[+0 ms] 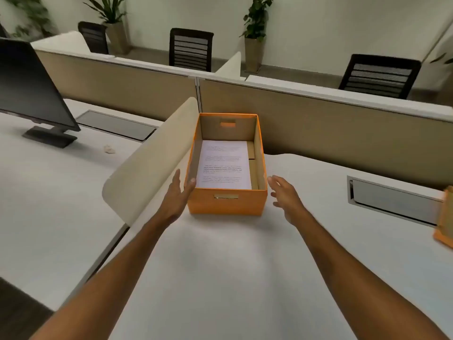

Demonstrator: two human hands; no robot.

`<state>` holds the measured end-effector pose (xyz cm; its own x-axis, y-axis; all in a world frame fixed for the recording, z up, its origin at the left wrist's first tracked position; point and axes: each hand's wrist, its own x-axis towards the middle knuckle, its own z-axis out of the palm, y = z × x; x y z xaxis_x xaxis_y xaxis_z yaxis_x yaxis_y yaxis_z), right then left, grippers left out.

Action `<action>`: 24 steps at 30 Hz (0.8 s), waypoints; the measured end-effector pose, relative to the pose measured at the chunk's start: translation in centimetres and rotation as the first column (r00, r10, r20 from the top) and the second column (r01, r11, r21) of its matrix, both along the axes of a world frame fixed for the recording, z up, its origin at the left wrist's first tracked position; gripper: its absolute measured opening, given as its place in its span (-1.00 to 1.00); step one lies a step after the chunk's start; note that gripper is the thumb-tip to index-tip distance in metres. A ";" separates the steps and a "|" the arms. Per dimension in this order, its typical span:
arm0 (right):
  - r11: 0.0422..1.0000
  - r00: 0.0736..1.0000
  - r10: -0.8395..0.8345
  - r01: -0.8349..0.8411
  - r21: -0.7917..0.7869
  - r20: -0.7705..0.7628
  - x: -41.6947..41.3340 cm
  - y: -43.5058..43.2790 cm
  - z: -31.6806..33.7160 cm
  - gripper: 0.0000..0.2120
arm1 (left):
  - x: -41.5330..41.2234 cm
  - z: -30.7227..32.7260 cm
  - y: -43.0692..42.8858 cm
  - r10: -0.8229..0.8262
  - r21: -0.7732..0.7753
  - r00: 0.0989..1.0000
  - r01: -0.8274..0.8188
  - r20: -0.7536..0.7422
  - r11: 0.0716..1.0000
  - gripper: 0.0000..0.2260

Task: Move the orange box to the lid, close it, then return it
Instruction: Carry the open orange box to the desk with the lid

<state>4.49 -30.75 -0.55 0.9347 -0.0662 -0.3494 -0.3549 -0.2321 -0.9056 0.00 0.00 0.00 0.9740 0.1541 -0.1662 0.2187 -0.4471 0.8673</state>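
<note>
An open orange box [226, 204] stands on the white desk against the beige partition, with printed sheets of paper [224, 165] lying flat inside. My left hand [177, 195] is at the box's left front corner, fingers spread, thumb touching the rim. On the other side, my right hand [285, 195] hovers open a little to the right of the box's right wall, apart from it. An orange lid [445, 222] shows partly at the far right edge of the desk, cut off by the frame.
A cream curved divider [149, 165] rises just left of the box. A black monitor [31, 94] stands on the neighbouring desk at left. A metal cable tray [392, 202] is set into the desk at right. Chairs and potted plants stand beyond the partition.
</note>
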 end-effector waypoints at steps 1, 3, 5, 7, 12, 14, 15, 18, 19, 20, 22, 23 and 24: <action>1.000 0.999 -0.024 0.024 0.020 -0.022 0.3 0.3 0.0 -0.42 | 0.5 0.0 0.1 0.013 -0.039 1.000 -0.014 -0.023 0.999 -0.13; 0.998 0.997 -0.039 0.042 0.055 -0.061 0.8 0.4 -0.4 -0.44 | 1.5 -0.2 0.6 0.010 -0.134 0.995 -0.023 -0.097 0.991 -0.23; 0.995 0.995 -0.020 0.030 0.100 -0.098 1.1 0.6 -0.7 -0.48 | 2.0 -0.3 0.9 -0.006 -0.259 0.987 -0.036 -0.161 0.965 -0.45; 0.986 0.993 0.003 0.017 0.168 -0.120 1.3 0.8 -0.9 -0.50 | 2.4 -0.5 1.1 -0.019 -0.328 0.982 -0.044 -0.187 0.944 -0.51; 0.969 0.988 0.041 -0.003 0.246 -0.147 1.4 1.1 -0.9 -0.48 | 3.0 -1.5 1.8 -0.022 -0.392 0.977 -0.064 -0.210 0.918 -0.42; 0.965 0.987 0.038 0.004 0.264 -0.156 1.4 0.9 -1.0 -0.49 | 3.1 -1.5 2.1 -0.025 -0.422 0.974 -0.074 -0.224 0.903 -0.44; 0.960 0.987 0.037 0.009 0.278 -0.158 1.5 0.9 -1.0 -0.51 | 3.1 -1.4 2.2 -0.027 -0.431 0.973 -0.076 -0.228 0.899 -0.46; 0.957 0.987 0.039 0.009 0.290 -0.158 1.2 0.5 -0.9 -0.54 | 3.0 -1.6 2.5 -0.040 -0.447 0.974 -0.066 -0.223 0.892 -0.52; 0.956 0.987 0.040 0.007 0.293 -0.153 1.0 0.4 -0.8 -0.53 | 2.9 -1.5 2.5 -0.045 -0.451 0.974 -0.061 -0.221 0.890 -0.53; 0.955 0.988 0.042 0.004 0.296 -0.147 0.7 0.2 -0.7 -0.53 | 2.7 -1.4 2.6 -0.051 -0.453 0.975 -0.054 -0.216 0.890 -0.55; 0.951 0.989 0.042 0.003 0.308 -0.140 0.0 -0.4 -0.5 -0.53 | 2.2 -1.2 2.5 -0.062 -0.454 0.977 -0.039 -0.205 0.890 -0.60; 0.951 0.990 0.039 0.006 0.310 -0.137 -0.4 -0.8 -0.4 -0.53 | 1.8 -1.1 2.4 -0.067 -0.449 0.978 -0.030 -0.199 0.893 -0.60; 0.951 0.991 0.033 0.010 0.310 -0.132 -1.0 -1.2 -0.3 -0.53 | 1.4 -0.9 2.2 -0.071 -0.443 0.979 -0.022 -0.192 0.896 -0.59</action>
<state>3.53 -31.96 -0.85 0.8779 0.0756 -0.4729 -0.4769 0.0468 -0.8777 1.35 2.23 -0.91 0.9162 -0.0033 -0.4006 0.4002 -0.0366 0.9157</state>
